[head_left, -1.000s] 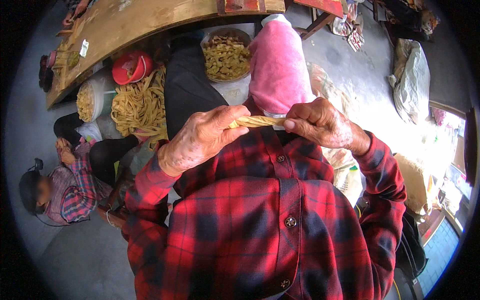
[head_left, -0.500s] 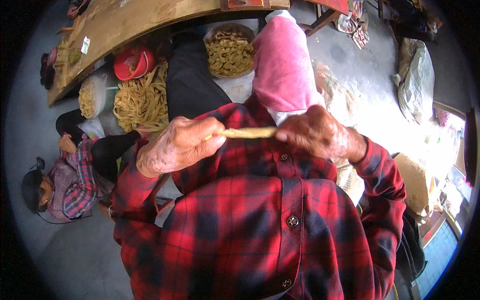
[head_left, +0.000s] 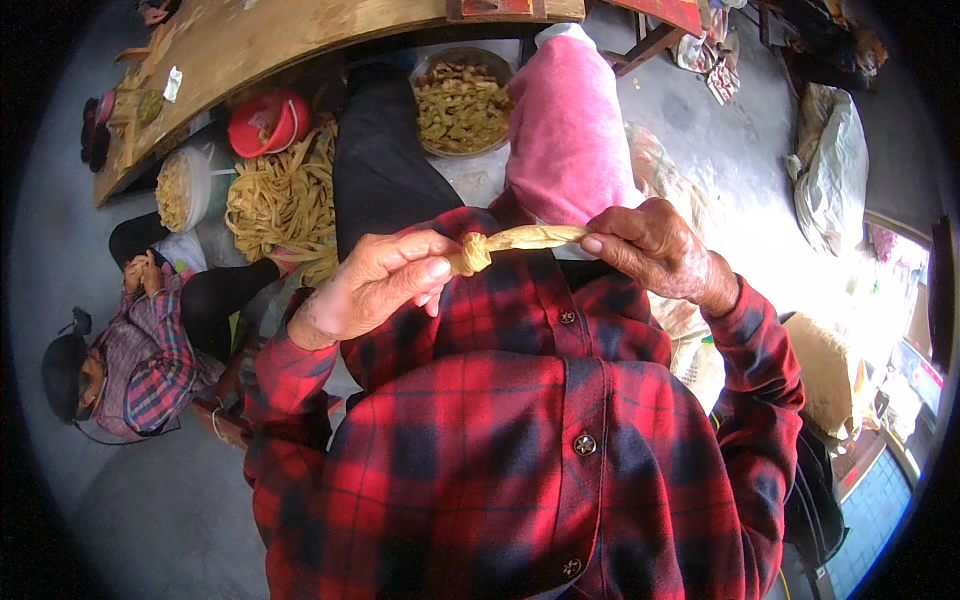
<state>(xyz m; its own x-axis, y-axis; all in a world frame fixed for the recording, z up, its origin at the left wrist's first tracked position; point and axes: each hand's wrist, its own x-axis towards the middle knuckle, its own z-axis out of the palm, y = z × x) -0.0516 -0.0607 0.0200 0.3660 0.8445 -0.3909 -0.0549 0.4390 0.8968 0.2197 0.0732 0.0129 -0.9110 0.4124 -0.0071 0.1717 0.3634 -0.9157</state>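
Observation:
Between my two hands, in front of my chest, a soft pale yellow strip (head_left: 535, 237), looking like tofu skin, is stretched out with a knot near its left end. My left hand (head_left: 395, 280) is closed, pinching the strip just beside the knot. My right hand (head_left: 655, 250) pinches the other end between thumb and fingers. Beyond my knees, a round metal basin (head_left: 421, 140) holds many small knotted yellow pieces. To the left of my dark-trousered leg lies a heap of long, loose yellow strips (head_left: 280, 205).
A wooden table (head_left: 265, 50) runs along the far left. By it stand a red bucket (head_left: 293, 120) and a white tub (head_left: 200, 195) of yellow pieces. Another person (head_left: 155, 370) sits at the left. A pink cloth (head_left: 565, 130) covers my right leg; sacks (head_left: 832, 165) lie at right.
The strip now shows a knot near my left hand, where before it was a plain taut length. My right hand has shifted slightly right and up; my left fingers have opened out somewhat.

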